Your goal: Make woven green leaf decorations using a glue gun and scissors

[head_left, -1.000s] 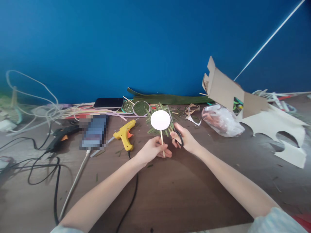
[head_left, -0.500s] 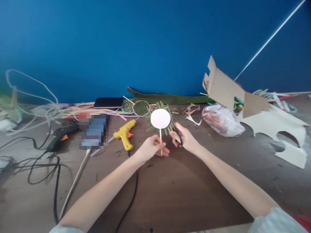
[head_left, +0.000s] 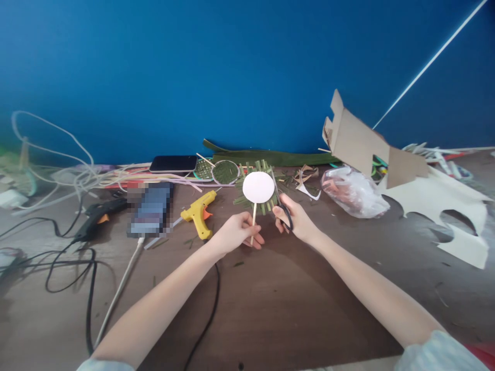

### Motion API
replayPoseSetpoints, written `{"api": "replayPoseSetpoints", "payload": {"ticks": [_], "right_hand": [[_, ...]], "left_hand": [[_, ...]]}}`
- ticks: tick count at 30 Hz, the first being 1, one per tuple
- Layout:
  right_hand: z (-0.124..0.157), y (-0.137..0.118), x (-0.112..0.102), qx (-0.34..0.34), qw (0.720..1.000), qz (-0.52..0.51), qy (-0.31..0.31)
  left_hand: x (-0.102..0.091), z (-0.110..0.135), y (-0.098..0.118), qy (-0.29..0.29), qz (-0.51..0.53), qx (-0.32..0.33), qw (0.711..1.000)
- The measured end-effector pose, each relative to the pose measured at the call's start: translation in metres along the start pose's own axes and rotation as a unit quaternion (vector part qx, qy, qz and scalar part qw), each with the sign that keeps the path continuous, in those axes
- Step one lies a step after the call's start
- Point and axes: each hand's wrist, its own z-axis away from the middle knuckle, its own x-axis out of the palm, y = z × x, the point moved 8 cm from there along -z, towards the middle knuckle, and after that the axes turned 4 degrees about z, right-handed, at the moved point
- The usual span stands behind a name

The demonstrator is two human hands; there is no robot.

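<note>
My left hand (head_left: pixel 243 232) pinches a thin wooden stick (head_left: pixel 254 221) that stands nearly upright. At its top is a white oval disc (head_left: pixel 259 187), with woven green leaf strips (head_left: pixel 265 207) jutting out behind it all round. My right hand (head_left: pixel 292 216) is closed on a pair of scissors (head_left: pixel 286 215) with dark handles. The blades point up along the right edge of the disc, beside the leaf ends. Whether a strip lies between the blades, I cannot tell.
Left of my hands lie a yellow glue gun (head_left: pixel 199 214), a black glue gun (head_left: pixel 102 214) and a phone (head_left: pixel 152 208) on a cable. Behind are finished round leaf pieces (head_left: pixel 226 172) and long leaves (head_left: pixel 270 157). A plastic bag (head_left: pixel 353 193) and cut cardboard (head_left: pixel 406 167) lie right.
The disc with its leaf strips has shifted slightly right and up, and the stick now leans a little. My right hand keeps the scissors beside it.
</note>
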Motion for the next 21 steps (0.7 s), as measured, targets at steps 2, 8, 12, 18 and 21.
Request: {"api": "replayPoseSetpoints", "payload": {"ticks": [2,8,12,18,21], "right_hand": [[-0.0007,0.0015,0.0004,-0.001,1.0,-0.006,-0.001],[-0.0016,0.0065,-0.0004,-0.009,1.0,-0.002,-0.006],[-0.0012,0.0087,-0.0008,-0.009,1.0,0.004,-0.009],[-0.0008,0.0057,-0.0002,-0.004,1.0,0.01,-0.006],[-0.0002,0.0013,-0.001,-0.004,1.0,0.018,-0.002]], "left_hand": [[0.0005,-0.0001,-0.0006,0.0,0.002,-0.003,1.0],[0.0019,0.0,-0.0015,-0.007,0.013,0.0,1.0],[0.002,0.0011,-0.0005,-0.009,0.004,-0.003,1.0],[0.0042,0.0021,0.0002,-0.018,0.009,-0.003,1.0],[0.0044,0.0016,0.0002,-0.024,0.014,0.002,1.0]]}}
